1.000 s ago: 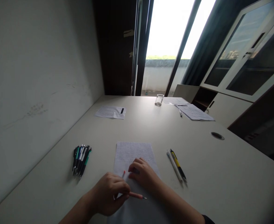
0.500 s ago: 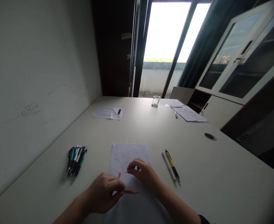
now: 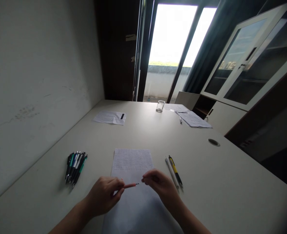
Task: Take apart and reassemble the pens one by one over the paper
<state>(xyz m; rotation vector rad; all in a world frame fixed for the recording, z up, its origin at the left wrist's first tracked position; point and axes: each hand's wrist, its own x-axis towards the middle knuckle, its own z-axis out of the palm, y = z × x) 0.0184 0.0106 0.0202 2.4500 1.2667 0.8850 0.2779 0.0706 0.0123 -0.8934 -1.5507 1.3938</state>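
Observation:
My left hand (image 3: 105, 194) pinches an orange pen part (image 3: 130, 186) with a thin metallic tip that points right. To the right of that tip, my right hand (image 3: 159, 183) has its thumb and fingers pinched together; whatever is between them is too small to name. Both hands are above a sheet of lined writing (image 3: 132, 161) on the white table. Beside the sheet on the right lie a white pen (image 3: 172, 171) and a yellow and black pen (image 3: 176, 171). On the left is a bunch of several pens (image 3: 75, 169) in green, blue, white and black.
Farther back stand a glass (image 3: 160, 106) and a stack of papers (image 3: 194, 119) with a pen (image 3: 180, 119). Another paper (image 3: 110, 117) lies back left. A round grommet (image 3: 213, 142) is set at the right. The wall (image 3: 36, 97) borders the table's left side.
My left hand has raised the orange part, its tip now level with my right hand. My right hand has shifted right and slightly down. The whole view has moved a little.

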